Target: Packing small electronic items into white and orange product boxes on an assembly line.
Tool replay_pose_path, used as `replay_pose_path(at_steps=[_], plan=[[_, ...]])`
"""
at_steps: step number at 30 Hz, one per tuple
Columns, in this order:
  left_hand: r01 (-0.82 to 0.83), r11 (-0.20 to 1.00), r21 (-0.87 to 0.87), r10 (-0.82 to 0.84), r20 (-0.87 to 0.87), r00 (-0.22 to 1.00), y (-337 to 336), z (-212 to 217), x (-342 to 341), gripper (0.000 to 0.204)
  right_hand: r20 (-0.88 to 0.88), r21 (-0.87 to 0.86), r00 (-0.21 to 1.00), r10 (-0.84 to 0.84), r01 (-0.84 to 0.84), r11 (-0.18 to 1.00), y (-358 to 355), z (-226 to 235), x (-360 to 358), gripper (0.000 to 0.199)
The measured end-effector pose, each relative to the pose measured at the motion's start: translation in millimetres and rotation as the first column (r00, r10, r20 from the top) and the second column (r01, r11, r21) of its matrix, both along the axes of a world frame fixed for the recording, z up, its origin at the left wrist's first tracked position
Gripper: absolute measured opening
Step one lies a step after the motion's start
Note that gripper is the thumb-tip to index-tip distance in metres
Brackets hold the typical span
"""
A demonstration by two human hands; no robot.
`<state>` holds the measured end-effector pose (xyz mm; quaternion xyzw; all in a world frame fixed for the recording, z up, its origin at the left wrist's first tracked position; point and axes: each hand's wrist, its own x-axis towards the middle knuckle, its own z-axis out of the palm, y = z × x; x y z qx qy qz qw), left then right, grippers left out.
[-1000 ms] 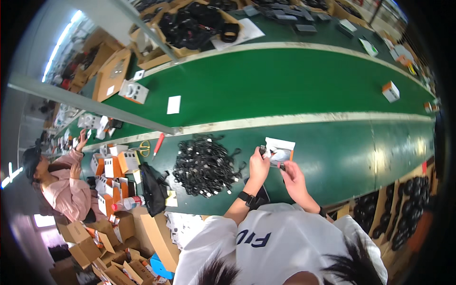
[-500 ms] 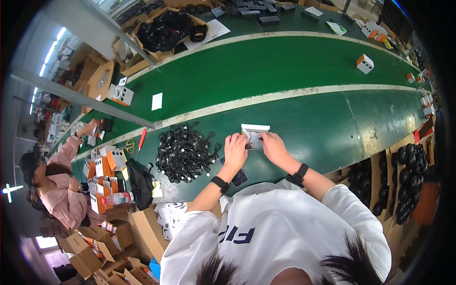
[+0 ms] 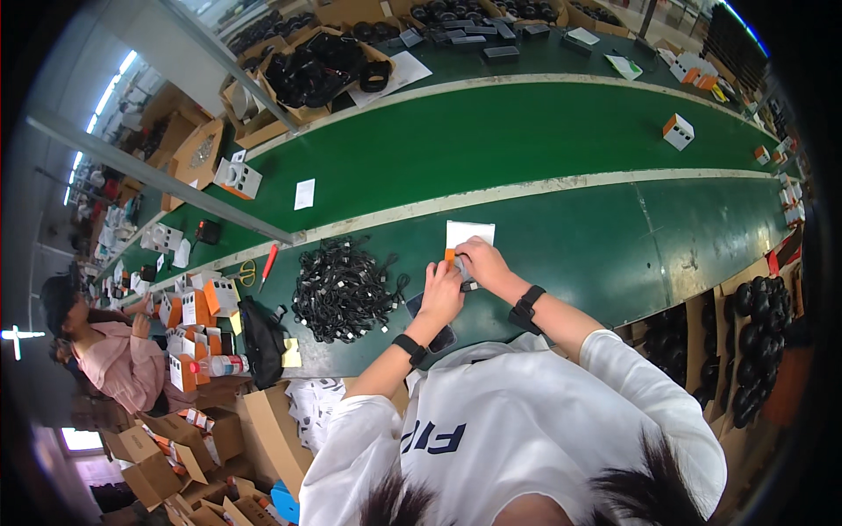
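A small white-and-orange box (image 3: 469, 231) with its white flap raised is between my hands on the green worktable. My left hand (image 3: 441, 294) is closed on the near left side of the box. My right hand (image 3: 482, 263) has its fingers bent down at the box's opening, gripping it there. The fingers hide most of the box and its inside. A small dark piece with a light end (image 3: 470, 286) shows just below my right hand; I cannot tell what it is. Left of my hands lies a heap of black cables (image 3: 345, 289) with white connectors.
A dark phone (image 3: 441, 339) lies partly under my left wrist. A red-handled tool (image 3: 269, 266), yellow-handled scissors (image 3: 248, 273), a black bag (image 3: 261, 342) and a bottle (image 3: 219, 366) are to the left, near packed boxes and a co-worker (image 3: 118, 351). Beyond runs a green belt (image 3: 491, 131) with one box (image 3: 678, 131).
The box has turned and tilted, with its white flap now standing up. My right hand has shifted left over it, my left hand lower. The co-worker's hand has drawn back from the belt.
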<state>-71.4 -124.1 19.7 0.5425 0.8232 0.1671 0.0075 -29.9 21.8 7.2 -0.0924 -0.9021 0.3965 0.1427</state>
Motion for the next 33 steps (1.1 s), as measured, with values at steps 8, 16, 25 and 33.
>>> replay_pose_path(at_steps=[8, 16, 25, 33], plan=[[-0.05, 0.988, 0.144, 0.07, -0.138, 0.988, 1.1, -4.8, 5.1, 0.022, 0.108, 0.31, 0.961, 0.255, -0.276, 0.91, 13.3, -5.5, 9.6, 0.024], [-0.006, 0.978, -0.208, -0.039, -0.213, 0.976, 20.8, -6.4, 8.8, 0.026, 0.107, -0.163, 0.964, 0.244, -0.225, 0.961, 30.1, 21.4, 36.3, 0.03], [-0.051, 0.976, -0.212, 0.003, -0.218, 0.976, 21.8, -0.7, 22.5, 0.04, 0.23, 0.115, 0.944, 0.238, -0.269, 0.956, 23.8, 10.2, 35.1, 0.036], [-0.009, 0.958, -0.287, -0.056, -0.217, 0.975, 30.5, -9.0, 15.1, 0.042, 0.083, -0.1, 0.975, 0.206, -0.198, 0.975, 23.5, 19.2, 44.0, 0.037]])
